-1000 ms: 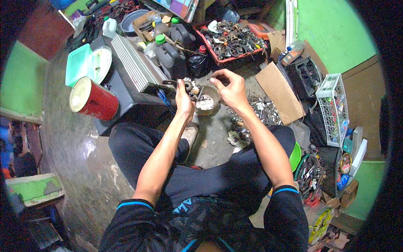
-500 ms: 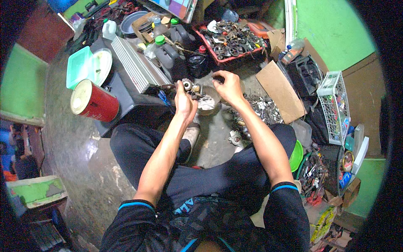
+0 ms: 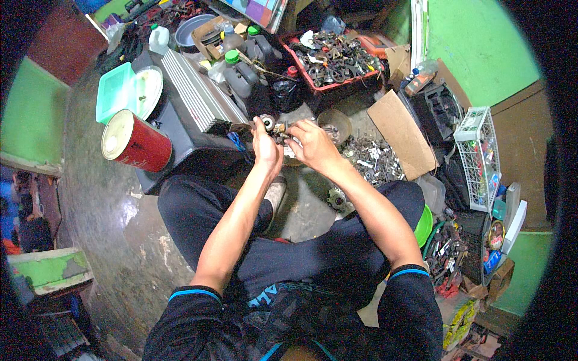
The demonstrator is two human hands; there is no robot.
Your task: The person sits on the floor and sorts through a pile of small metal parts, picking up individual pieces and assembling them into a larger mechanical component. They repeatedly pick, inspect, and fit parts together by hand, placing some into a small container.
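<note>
Over the floor, in front of my knees, my left hand [image 3: 265,149] grips a small metal mechanical part [image 3: 267,122] with a round ring-shaped end and a brass-coloured piece beside it. My right hand [image 3: 314,145] has come against the right side of that part. Its thumb and fingers are closed together there, and what they pinch is hidden. Just below the hands a shallow bowl shows only in part. Right of my right hand stands a round bowl [image 3: 342,125] with small pieces in it. A pile of loose metal parts [image 3: 376,159] lies beyond my right wrist.
A red crate [image 3: 313,84] full of metal parts stands ahead. To the left are a metal case with ridged sides [image 3: 201,93], a red can [image 3: 141,147] and dark jugs [image 3: 248,81]. A cardboard sheet [image 3: 403,132] and a white basket [image 3: 478,156] stand right.
My right hand has moved left and slightly down, from above the bowls to the metal part. The round bowl on the right has come into view. My left hand has hardly moved.
</note>
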